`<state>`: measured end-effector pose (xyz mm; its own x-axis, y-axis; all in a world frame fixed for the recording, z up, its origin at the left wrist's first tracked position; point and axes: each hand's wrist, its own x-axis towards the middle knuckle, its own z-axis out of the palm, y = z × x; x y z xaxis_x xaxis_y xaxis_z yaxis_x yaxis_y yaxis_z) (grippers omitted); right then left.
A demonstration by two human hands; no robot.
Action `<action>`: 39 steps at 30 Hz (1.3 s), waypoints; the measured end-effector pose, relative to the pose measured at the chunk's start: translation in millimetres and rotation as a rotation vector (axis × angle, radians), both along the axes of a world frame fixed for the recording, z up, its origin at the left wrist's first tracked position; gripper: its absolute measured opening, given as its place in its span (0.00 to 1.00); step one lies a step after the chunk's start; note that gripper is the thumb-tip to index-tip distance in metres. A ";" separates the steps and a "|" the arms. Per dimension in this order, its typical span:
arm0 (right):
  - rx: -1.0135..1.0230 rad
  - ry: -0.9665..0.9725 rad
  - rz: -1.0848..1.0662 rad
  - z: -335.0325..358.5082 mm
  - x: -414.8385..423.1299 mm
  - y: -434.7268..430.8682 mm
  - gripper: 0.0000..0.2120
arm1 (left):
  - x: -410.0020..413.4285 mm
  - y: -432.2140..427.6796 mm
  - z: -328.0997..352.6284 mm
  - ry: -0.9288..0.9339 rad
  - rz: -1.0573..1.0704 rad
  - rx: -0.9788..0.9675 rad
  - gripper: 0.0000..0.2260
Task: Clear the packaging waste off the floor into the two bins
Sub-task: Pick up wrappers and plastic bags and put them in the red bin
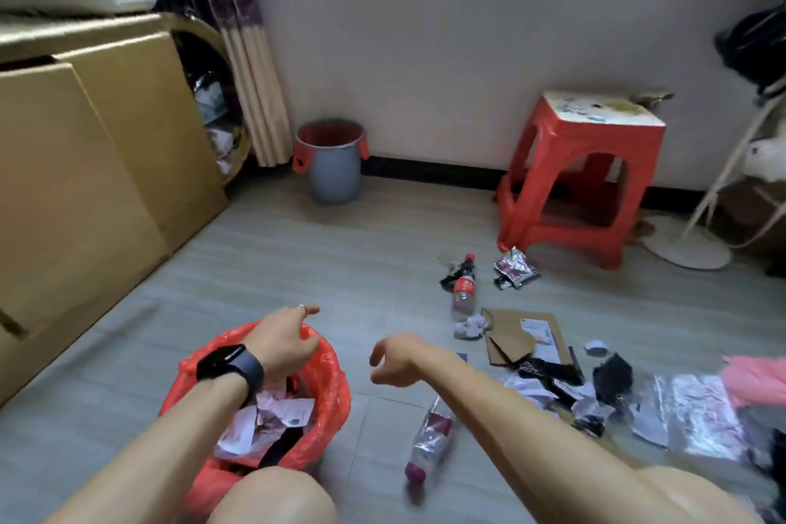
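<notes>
Purple-capped bottle [429, 440] lying below right hand [397, 359], clear of its loosely curled, empty fingers; left hand [283, 340] at red-lined bin [336, 374] rim, grip indeterminate.

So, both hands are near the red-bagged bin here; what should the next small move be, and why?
Probably lower the right hand onto the clear plastic bottle with the purple cap. That hand hangs loosely curled and looks empty, and the bottle lies on the floor right under its forearm, the closest waste, beside the bin lined with a red plastic bag.
</notes>
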<state>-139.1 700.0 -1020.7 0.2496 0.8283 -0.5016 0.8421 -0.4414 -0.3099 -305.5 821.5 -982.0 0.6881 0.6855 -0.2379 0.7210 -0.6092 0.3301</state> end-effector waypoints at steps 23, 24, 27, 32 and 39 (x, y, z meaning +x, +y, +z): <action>0.236 -0.004 -0.666 -103.1 237.1 -188.7 0.21 | 260.1 -93.8 -125.3 0.358 -0.531 0.000 0.23; 0.215 0.021 -0.662 -120.1 243.2 -182.7 0.21 | 268.2 -88.3 -143.4 0.373 -0.511 -0.029 0.23; 0.163 0.069 -0.644 -152.9 253.7 -164.5 0.21 | 285.1 -76.3 -184.5 0.405 -0.449 -0.107 0.24; 0.113 0.088 -0.609 -202.5 286.1 -115.7 0.21 | 317.3 -59.0 -254.9 0.361 -0.348 -0.221 0.23; 0.053 0.045 -0.622 -261.1 331.7 -17.6 0.35 | 337.9 -60.3 -318.8 0.422 -0.424 -0.170 0.34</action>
<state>192.7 682.4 -1281.8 0.6725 0.5593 -0.4848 0.4185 -0.8276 -0.3741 32.4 761.2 -1300.9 0.7149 0.3015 -0.6308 0.5173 -0.8351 0.1872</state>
